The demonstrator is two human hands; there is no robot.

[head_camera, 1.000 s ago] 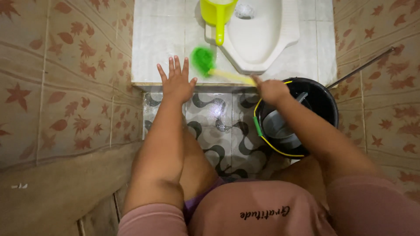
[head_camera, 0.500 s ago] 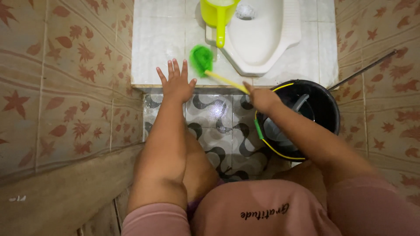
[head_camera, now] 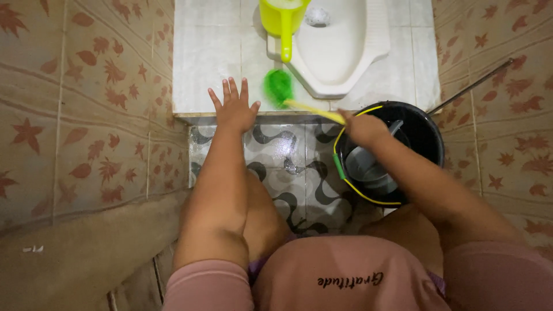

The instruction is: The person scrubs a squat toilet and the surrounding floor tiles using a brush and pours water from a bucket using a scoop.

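We've got the right hand (head_camera: 364, 128) gripping the green brush (head_camera: 277, 87) on the white platform (head_camera: 207, 52), left hand (head_camera: 235, 106) spread flat at its edge. Scrubbing looks barely started; the squat pan (head_camera: 340, 52) looks untouched.

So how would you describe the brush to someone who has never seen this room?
Find the white squat toilet set in the raised pale platform. Just in front of its near left rim lies the brush, its yellow stick held by the right hand. Its fuzzy green head marks it from the smooth yellow-green scoop behind.
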